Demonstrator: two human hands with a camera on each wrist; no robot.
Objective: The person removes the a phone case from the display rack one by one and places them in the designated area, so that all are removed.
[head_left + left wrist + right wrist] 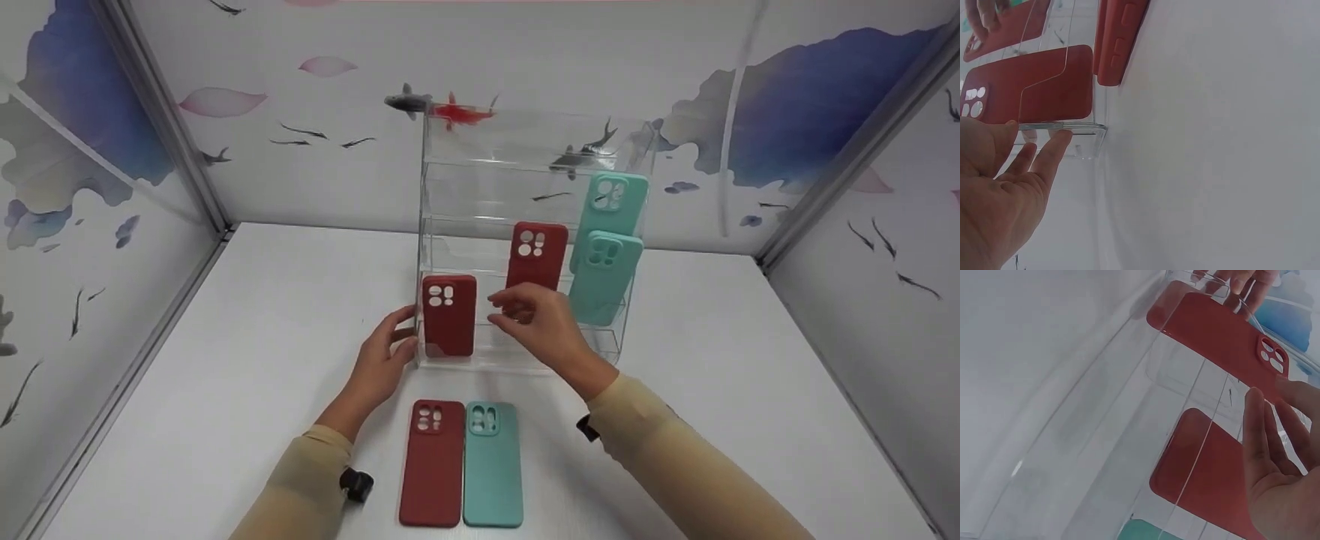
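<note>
A clear tiered display rack (517,358) stands on the white table. At its lower left leans a red phone case (450,319). My left hand (381,364) touches the rack's left side beside that case, fingers and thumb nearly straight along the clear edge in the left wrist view. My right hand (544,319) hovers before the rack, to the right of the red case, thumb and fingers apart with nothing between them. Behind it stands another red phone case (536,259), its lower part hidden by the hand. Two teal phone cases, an upper one (619,201) and a lower one (604,281), stand at the right.
On the table in front of the rack lie a red phone case (433,472) and a teal phone case (493,472), side by side. Printed wall panels (315,172) with fish and petals enclose the table behind and at both sides.
</note>
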